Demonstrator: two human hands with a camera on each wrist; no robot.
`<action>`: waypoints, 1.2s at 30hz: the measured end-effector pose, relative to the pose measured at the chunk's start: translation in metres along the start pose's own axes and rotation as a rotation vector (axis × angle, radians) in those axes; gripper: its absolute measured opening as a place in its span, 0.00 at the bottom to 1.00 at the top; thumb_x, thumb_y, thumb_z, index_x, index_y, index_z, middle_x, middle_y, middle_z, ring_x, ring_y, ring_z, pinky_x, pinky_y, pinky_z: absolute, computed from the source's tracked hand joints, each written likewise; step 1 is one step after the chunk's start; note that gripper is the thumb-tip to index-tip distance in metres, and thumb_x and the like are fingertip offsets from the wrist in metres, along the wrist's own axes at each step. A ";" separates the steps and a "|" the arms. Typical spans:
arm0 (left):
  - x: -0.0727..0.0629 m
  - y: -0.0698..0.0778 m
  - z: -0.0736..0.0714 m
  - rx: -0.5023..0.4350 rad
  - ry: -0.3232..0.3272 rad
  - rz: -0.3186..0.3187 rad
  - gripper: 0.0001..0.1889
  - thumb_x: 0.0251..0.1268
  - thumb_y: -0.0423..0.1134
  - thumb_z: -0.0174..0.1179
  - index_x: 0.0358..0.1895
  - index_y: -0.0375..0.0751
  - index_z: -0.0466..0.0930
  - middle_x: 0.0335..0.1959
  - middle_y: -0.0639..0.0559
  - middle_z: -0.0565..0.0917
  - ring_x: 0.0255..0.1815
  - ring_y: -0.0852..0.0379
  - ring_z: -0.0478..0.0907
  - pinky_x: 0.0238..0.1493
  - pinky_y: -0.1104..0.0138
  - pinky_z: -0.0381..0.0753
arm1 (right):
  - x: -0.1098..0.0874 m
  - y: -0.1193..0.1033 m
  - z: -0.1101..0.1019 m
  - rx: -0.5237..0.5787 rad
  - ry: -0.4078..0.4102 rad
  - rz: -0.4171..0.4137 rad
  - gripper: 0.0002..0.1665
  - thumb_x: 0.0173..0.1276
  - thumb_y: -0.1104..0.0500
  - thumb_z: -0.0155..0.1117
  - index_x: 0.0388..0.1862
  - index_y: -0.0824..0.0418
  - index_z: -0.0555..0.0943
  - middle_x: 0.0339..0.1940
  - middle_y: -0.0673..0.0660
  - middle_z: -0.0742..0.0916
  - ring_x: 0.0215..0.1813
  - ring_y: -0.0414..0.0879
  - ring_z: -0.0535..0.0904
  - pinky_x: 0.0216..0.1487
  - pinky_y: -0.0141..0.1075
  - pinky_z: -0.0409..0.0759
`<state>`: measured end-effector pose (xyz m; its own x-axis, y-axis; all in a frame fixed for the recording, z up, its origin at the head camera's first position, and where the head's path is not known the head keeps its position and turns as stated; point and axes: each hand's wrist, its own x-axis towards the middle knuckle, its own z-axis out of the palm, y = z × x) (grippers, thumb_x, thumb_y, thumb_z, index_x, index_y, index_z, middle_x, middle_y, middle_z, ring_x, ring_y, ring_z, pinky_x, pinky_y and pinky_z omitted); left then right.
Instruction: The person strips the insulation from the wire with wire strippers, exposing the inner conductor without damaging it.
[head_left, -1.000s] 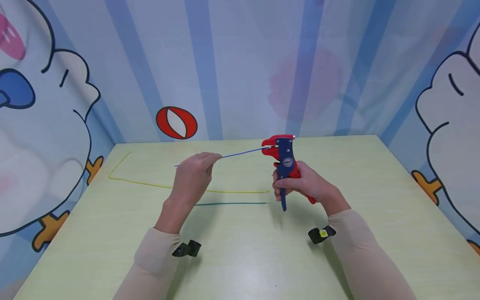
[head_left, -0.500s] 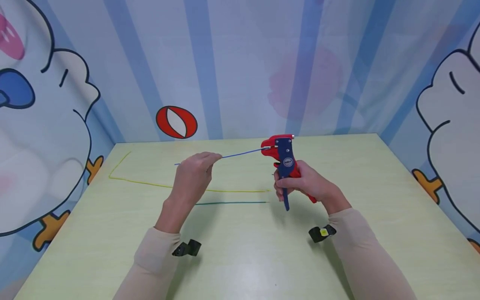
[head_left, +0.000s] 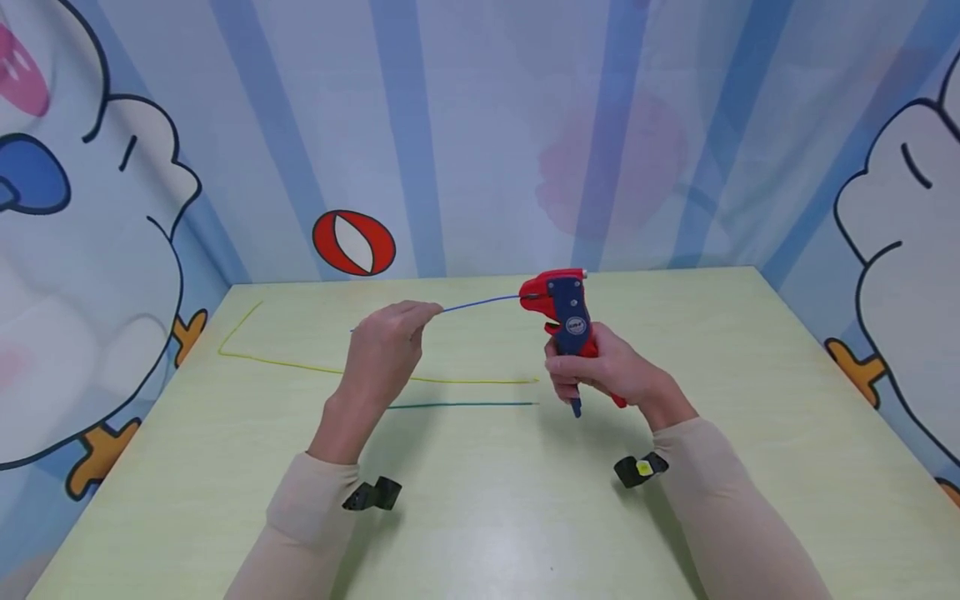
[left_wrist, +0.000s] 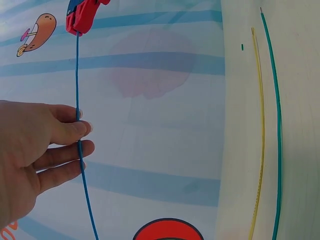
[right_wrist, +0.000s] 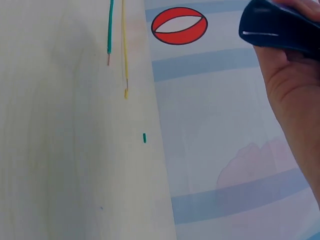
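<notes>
My left hand (head_left: 384,354) pinches a thin blue wire (head_left: 482,303) between thumb and forefinger, above the table. The wire's far end goes into the nose of a red and blue wire stripper (head_left: 572,304). My right hand (head_left: 609,367) grips the stripper's handles, with the tool upright. In the left wrist view, the blue wire (left_wrist: 77,75) runs straight from the stripper (left_wrist: 82,17) down past my fingers. Only a handle end (right_wrist: 275,30) of the stripper shows in the right wrist view. The wire's end inside the stripper is hidden.
On the table (head_left: 480,517) lie a bent yellow wire (head_left: 472,382) and a green wire (head_left: 465,405) in front of it. Bare copper shows at the green wire's tip (right_wrist: 109,59). A short green piece (right_wrist: 144,138) lies nearby. A printed curtain (head_left: 495,150) stands behind.
The stripper's jaws have come together at the blue wire, and its handles are squeezed closer. The tool has shifted slightly left. My left hand has hardly moved.
</notes>
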<state>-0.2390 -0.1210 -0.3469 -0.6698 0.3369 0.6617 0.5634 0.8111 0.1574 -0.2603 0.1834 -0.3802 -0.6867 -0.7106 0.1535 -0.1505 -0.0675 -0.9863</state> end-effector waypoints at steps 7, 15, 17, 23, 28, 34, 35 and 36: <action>0.000 -0.001 -0.002 -0.005 0.023 -0.013 0.13 0.62 0.20 0.63 0.48 0.35 0.87 0.43 0.43 0.89 0.43 0.46 0.87 0.44 0.58 0.86 | 0.003 0.005 0.007 -0.014 0.032 -0.023 0.09 0.74 0.64 0.59 0.33 0.66 0.71 0.21 0.59 0.75 0.23 0.51 0.73 0.30 0.43 0.80; 0.001 0.000 -0.005 -0.009 0.032 -0.021 0.14 0.62 0.20 0.63 0.48 0.36 0.87 0.43 0.43 0.89 0.43 0.47 0.87 0.44 0.58 0.86 | 0.005 0.008 0.011 0.018 0.068 -0.029 0.10 0.73 0.65 0.61 0.32 0.65 0.71 0.19 0.56 0.75 0.21 0.48 0.72 0.26 0.40 0.78; 0.002 0.000 -0.006 -0.010 0.032 -0.025 0.14 0.62 0.20 0.63 0.48 0.36 0.87 0.43 0.43 0.89 0.43 0.47 0.87 0.44 0.58 0.86 | 0.005 0.008 0.011 0.020 0.077 -0.025 0.10 0.73 0.65 0.61 0.32 0.65 0.71 0.20 0.56 0.75 0.20 0.48 0.72 0.26 0.39 0.78; 0.002 -0.001 -0.007 -0.008 0.027 -0.032 0.14 0.63 0.20 0.63 0.48 0.36 0.87 0.43 0.43 0.89 0.43 0.47 0.87 0.44 0.58 0.86 | 0.006 0.006 0.013 0.011 0.091 -0.003 0.10 0.73 0.64 0.62 0.33 0.65 0.71 0.19 0.56 0.75 0.20 0.48 0.72 0.25 0.38 0.78; 0.000 -0.002 -0.006 -0.003 0.022 -0.015 0.14 0.64 0.25 0.65 0.51 0.38 0.87 0.41 0.45 0.89 0.40 0.48 0.86 0.37 0.60 0.86 | 0.006 0.003 0.012 0.016 0.071 -0.006 0.09 0.73 0.65 0.60 0.34 0.66 0.70 0.19 0.56 0.75 0.21 0.48 0.72 0.26 0.39 0.79; 0.000 0.001 -0.003 -0.016 0.041 0.030 0.10 0.62 0.27 0.68 0.47 0.37 0.88 0.39 0.45 0.88 0.38 0.49 0.86 0.33 0.60 0.86 | 0.004 0.002 0.010 -0.006 0.044 -0.026 0.09 0.73 0.65 0.59 0.34 0.67 0.70 0.20 0.57 0.76 0.21 0.50 0.73 0.28 0.42 0.81; 0.000 0.001 -0.003 -0.017 0.044 0.029 0.10 0.62 0.27 0.68 0.46 0.37 0.88 0.39 0.45 0.87 0.39 0.49 0.86 0.34 0.60 0.86 | 0.004 0.002 0.009 -0.007 0.040 -0.030 0.08 0.73 0.65 0.59 0.34 0.67 0.70 0.20 0.57 0.76 0.22 0.50 0.73 0.28 0.42 0.81; 0.000 0.001 -0.002 -0.015 0.047 0.026 0.10 0.62 0.27 0.68 0.46 0.37 0.88 0.39 0.45 0.87 0.39 0.49 0.86 0.35 0.60 0.86 | 0.004 0.002 0.009 -0.007 0.036 -0.032 0.08 0.73 0.65 0.59 0.34 0.67 0.70 0.21 0.58 0.76 0.22 0.50 0.74 0.28 0.42 0.81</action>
<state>-0.2372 -0.1210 -0.3449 -0.6314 0.3350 0.6993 0.5881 0.7947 0.1503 -0.2574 0.1743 -0.3818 -0.7065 -0.6825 0.1874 -0.1778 -0.0851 -0.9804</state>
